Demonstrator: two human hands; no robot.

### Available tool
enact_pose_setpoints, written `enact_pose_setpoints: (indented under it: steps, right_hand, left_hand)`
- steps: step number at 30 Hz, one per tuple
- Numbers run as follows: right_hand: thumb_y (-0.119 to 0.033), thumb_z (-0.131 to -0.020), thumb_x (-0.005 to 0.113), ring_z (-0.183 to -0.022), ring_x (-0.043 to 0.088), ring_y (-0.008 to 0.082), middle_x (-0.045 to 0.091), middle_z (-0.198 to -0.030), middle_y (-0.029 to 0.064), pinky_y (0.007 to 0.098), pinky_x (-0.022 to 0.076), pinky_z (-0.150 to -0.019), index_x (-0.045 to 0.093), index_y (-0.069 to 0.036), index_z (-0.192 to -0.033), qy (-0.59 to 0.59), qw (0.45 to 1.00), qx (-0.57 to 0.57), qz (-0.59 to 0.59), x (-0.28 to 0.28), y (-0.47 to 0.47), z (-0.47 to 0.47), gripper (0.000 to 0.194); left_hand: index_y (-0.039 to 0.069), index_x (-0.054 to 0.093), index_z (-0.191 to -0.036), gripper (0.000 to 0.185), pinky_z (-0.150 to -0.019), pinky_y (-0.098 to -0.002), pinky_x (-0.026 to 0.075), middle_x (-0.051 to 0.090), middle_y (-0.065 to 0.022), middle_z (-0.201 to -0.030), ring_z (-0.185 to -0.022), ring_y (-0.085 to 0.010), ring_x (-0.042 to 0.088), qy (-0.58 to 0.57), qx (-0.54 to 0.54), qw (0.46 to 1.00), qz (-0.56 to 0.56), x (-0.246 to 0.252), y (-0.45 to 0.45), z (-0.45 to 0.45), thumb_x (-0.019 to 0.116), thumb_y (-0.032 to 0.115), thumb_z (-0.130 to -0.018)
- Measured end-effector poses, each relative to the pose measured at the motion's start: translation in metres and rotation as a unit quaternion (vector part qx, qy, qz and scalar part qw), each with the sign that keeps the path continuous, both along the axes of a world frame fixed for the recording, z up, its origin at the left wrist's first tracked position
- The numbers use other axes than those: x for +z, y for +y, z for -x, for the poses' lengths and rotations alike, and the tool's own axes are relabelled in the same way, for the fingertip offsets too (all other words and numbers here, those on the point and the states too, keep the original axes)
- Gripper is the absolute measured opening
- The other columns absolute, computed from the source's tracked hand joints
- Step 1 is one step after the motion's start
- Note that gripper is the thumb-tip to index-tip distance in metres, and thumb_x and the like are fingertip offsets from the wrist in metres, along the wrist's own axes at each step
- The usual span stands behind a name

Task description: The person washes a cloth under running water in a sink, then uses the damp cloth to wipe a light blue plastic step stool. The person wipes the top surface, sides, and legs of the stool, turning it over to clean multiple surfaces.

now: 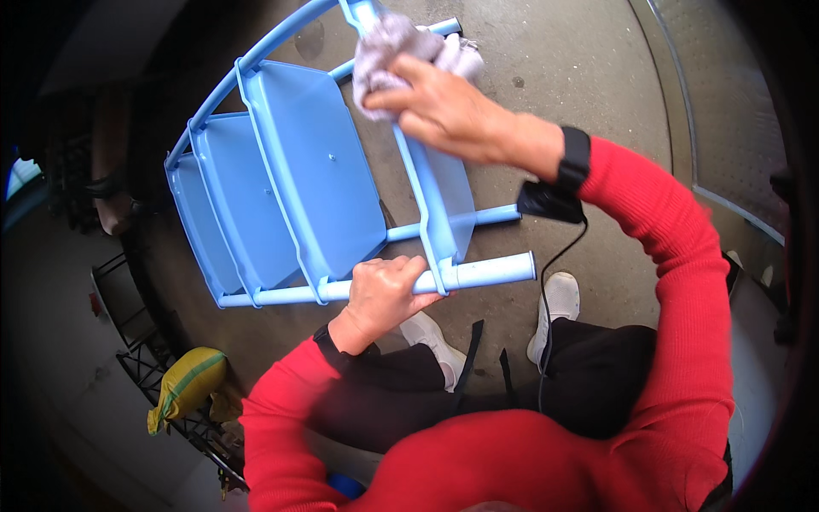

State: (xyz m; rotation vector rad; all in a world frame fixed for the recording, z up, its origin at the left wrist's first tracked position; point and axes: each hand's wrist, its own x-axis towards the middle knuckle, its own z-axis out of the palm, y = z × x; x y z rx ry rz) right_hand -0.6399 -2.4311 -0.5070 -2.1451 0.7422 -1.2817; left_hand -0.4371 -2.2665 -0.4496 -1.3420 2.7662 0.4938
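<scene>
A light-blue tiered rack point(310, 173) with tray-like shelves and tubular posts stands tilted or lies over in front of me; I cannot tell which. My left hand point(387, 288) is wrapped around its nearest tubular post point(492, 271), beside the joint with the end shelf point(441, 198). At the far side, my right hand point(448, 112) presses a crumpled pale pinkish-grey cloth point(393, 54) against the top of that end shelf. The cloth hides part of the shelf edge and the post there. Slight blur shows on my right hand.
A black box point(550, 201) with a cable point(563, 246) hangs at my right wrist. My white shoes point(558, 301) are on the concrete floor point(595, 83) near the post ends. A yellow sack point(192, 384) rests by a black metal frame at left. A metal panel point(736, 96) curves along the right.
</scene>
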Motion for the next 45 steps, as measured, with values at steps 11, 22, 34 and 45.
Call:
enact_pose_setpoints:
  steps: [11,22,34,45]
  right_hand:
    - [-0.018,-0.083,0.052,-0.086,0.061,0.0337,0.056,-0.094,0.0180,0.0427,0.0493,-0.080,0.069,-0.002,-0.105,0.115,0.907,0.339,-0.223,0.067,0.101,0.058,0.032]
    - [-0.012,-0.075,0.063,-0.071,0.054,0.0240,0.056,-0.085,0.0077,0.0375,0.0495,-0.070,0.071,-0.003,-0.079,0.192,0.949,0.230,-0.097,0.057,0.129,0.106,0.012]
    - [-0.018,-0.087,0.063,-0.096,0.062,0.0361,0.063,-0.102,0.0172,0.0444,0.0493,-0.077,0.059,-0.007,-0.107,0.226,0.935,0.222,-0.162,0.051,0.129,0.051,0.024]
    - [-0.040,-0.098,0.054,-0.071,0.060,0.0122,0.064,-0.080,0.0039,0.0289,0.0490,-0.064,0.063,-0.002,-0.104,0.212,0.736,0.222,-0.604,0.038,0.100,0.045,0.040]
  left_hand:
    - [0.011,0.060,-0.083,0.041,-0.051,-0.0390,0.048,0.060,-0.0056,-0.064,-0.058,-0.0275,0.063,0.006,0.018,1.000,0.004,0.001,0.001,0.000,0.079,0.044,-0.069]
    - [0.009,0.056,-0.077,0.046,-0.047,-0.0385,0.045,0.059,-0.0060,-0.062,-0.055,-0.0275,0.060,0.016,0.017,1.000,0.004,0.000,0.001,-0.004,0.075,0.050,-0.073]
    - [0.008,0.058,-0.080,0.044,-0.051,-0.0389,0.048,0.061,-0.0083,-0.066,-0.061,-0.0280,0.064,0.028,0.022,0.999,0.012,-0.002,0.001,-0.004,0.074,0.049,-0.074]
    - [0.008,0.060,-0.083,0.043,-0.051,-0.0383,0.048,0.063,-0.0078,-0.067,-0.062,-0.0285,0.065,0.039,0.026,0.999,0.009,0.001,0.000,-0.005,0.077,0.047,-0.072]
